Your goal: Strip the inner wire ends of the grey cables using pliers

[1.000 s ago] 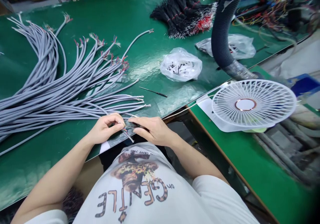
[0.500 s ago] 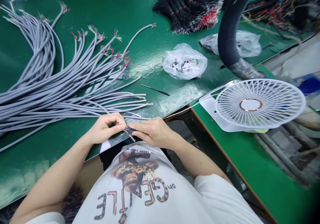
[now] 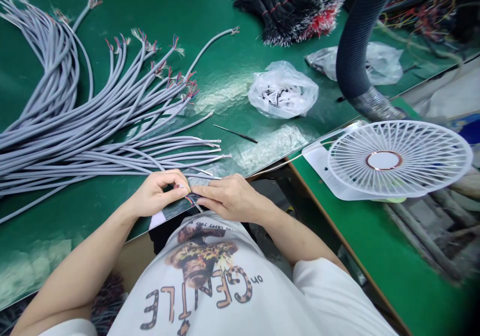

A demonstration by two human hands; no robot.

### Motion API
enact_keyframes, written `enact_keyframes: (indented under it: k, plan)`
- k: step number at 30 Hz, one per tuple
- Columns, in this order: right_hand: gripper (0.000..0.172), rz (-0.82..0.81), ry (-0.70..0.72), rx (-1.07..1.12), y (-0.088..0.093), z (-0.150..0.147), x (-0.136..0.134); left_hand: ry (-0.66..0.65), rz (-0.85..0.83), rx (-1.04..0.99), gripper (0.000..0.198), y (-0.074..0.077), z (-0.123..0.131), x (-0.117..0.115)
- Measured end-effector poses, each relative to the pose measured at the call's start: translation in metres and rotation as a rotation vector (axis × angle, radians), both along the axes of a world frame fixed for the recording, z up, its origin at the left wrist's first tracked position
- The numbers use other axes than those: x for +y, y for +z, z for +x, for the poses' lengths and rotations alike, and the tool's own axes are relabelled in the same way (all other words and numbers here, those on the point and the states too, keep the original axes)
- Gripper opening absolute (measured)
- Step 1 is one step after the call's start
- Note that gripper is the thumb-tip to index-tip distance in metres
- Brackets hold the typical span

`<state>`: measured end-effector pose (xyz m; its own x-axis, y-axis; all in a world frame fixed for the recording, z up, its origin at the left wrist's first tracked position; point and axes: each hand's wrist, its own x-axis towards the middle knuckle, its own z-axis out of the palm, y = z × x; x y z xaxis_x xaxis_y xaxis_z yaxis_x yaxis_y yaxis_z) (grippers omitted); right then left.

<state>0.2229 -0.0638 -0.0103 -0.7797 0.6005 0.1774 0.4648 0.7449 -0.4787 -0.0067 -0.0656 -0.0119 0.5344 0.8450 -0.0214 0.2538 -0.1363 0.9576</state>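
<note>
Your left hand (image 3: 159,193) is at the near edge of the green table (image 3: 157,6). Its grip is pressed together, thumb against forefinger, pinching the coloured wires (image 3: 188,200). These wires are between your two hands, at the table edge just above the front of your white shirt (image 3: 225,286). Your right hand (image 3: 234,196) meets them from the other side, forefinger extended close to the left fingertips and thumb below; you cannot tell from this view whether its grip is closed on anything.

Beyond your hands and to the left lie the grey cables (image 3: 108,113), several with stripped ends fanned out. A thin black-handled tool (image 3: 243,136) rests apart from them, on the near side of a clear plastic bag (image 3: 283,91) containing small parts. Black wire bundles (image 3: 281,11) lie farther back. At your right, locate the white fan (image 3: 383,160) and the ribbed hose (image 3: 352,51).
</note>
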Motion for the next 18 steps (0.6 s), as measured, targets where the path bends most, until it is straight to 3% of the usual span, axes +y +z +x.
enact_keyframes:
  k: [18]
  plan:
    - [0.032,-0.085,0.042,0.015,-0.0043,-0.0018,0.0069,0.008,0.005,-0.030,0.021,-0.0040,0.0010,0.0003]
